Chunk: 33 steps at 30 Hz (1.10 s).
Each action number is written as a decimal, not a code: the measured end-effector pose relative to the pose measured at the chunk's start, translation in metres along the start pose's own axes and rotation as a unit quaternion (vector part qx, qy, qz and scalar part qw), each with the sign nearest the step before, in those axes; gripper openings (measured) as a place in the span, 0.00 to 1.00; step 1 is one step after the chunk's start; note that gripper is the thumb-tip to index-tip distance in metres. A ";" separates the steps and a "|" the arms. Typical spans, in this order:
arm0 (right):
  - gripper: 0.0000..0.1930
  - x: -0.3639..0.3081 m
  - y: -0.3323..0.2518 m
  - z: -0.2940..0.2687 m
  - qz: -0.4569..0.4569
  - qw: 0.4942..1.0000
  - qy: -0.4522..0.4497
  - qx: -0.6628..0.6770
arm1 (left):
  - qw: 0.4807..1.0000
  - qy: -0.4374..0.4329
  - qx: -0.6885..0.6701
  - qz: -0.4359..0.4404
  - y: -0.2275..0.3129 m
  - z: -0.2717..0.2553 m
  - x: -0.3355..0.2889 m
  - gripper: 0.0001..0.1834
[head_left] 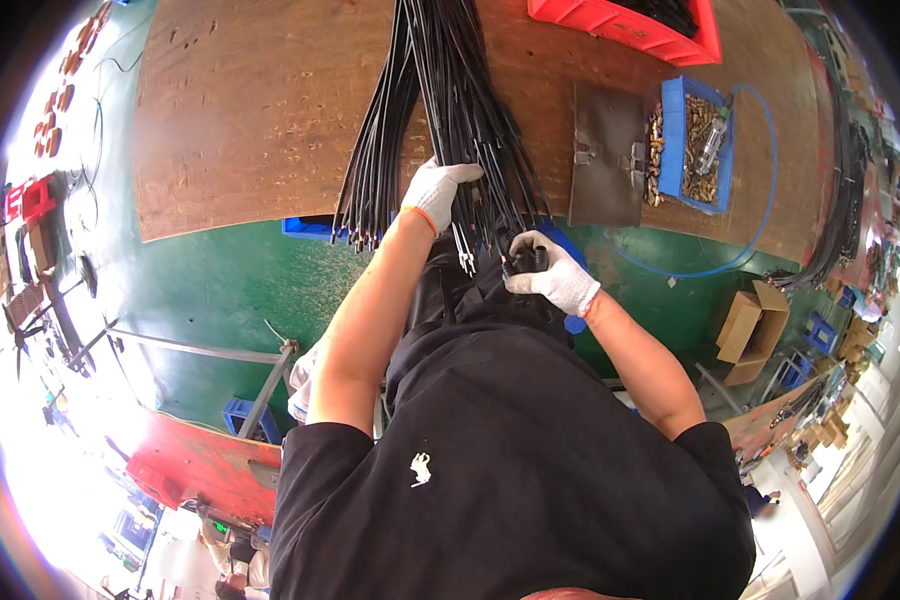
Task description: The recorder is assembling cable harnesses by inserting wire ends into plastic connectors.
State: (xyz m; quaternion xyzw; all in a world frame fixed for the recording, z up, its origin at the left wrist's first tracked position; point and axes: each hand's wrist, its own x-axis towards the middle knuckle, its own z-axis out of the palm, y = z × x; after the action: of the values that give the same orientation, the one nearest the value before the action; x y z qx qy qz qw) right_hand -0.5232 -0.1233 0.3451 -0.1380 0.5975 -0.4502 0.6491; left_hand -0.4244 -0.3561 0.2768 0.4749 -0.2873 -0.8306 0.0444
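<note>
A thick bundle of long black cables (450, 75) lies on the wooden table, its ends hanging over the near edge toward me. My left hand (436, 192), in a white knit glove, is closed around part of the bundle a little above the ends. Pale tips show on the ends just below it. Close by on the right, my gloved right hand (562, 280) is closed on some small black pieces (528, 260), which look like short sleeves or caps. Its fingertips are beside the cable ends; whether they touch one I cannot tell.
On the table (250, 120) at right stand a blue bin (676, 140) of small brass-coloured fittings with a tool in it, and a dark metal plate (605, 150). A red crate (625, 30) sits at the far edge. A blue hose (773, 190) loops beside the bin. An opened cardboard box (755, 325) is lower right.
</note>
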 end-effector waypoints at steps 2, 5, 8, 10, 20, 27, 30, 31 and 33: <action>0.24 0.007 -0.007 0.009 0.042 0.997 0.029 0.054 | 1.000 -0.002 -0.015 0.002 -0.004 0.000 0.003 0.10; 0.23 0.031 -0.003 0.016 -0.015 0.991 0.133 -0.017 | 1.000 0.008 -0.016 0.005 0.000 0.004 -0.002 0.10; 0.24 0.066 -0.024 0.020 -0.036 0.962 0.184 -0.201 | 1.000 0.023 -0.010 -0.017 0.008 -0.003 -0.009 0.09; 0.26 0.101 -0.034 0.018 -0.068 0.946 0.201 -0.246 | 0.999 0.017 -0.020 -0.020 0.014 -0.019 -0.012 0.08; 0.16 0.195 -0.118 0.008 -0.054 0.957 0.249 -0.135 | 0.999 -0.018 -0.041 -0.023 0.027 -0.031 -0.017 0.08; 0.14 0.137 -0.085 0.002 -0.031 0.978 0.171 -0.114 | 0.994 -0.035 -0.082 -0.067 0.009 -0.037 -0.002 0.09; 0.21 0.120 -0.070 0.001 -0.031 0.976 0.141 -0.166 | 0.992 -0.055 -0.088 -0.077 0.008 -0.034 -0.003 0.10; 0.25 0.115 -0.071 0.004 -0.051 0.936 0.171 -0.304 | 0.993 -0.057 -0.082 -0.065 0.013 -0.027 -0.007 0.11; 0.26 0.107 -0.077 0.008 -0.053 0.870 0.180 -0.456 | 0.995 -0.067 -0.063 -0.047 0.019 -0.018 -0.012 0.15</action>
State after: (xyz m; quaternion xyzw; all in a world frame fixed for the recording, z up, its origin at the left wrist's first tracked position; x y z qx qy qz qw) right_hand -0.5608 -0.2493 0.3325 -0.3668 0.8347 -0.1785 0.3699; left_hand -0.4070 -0.3757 0.2894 0.4273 -0.2142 -0.8782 0.0152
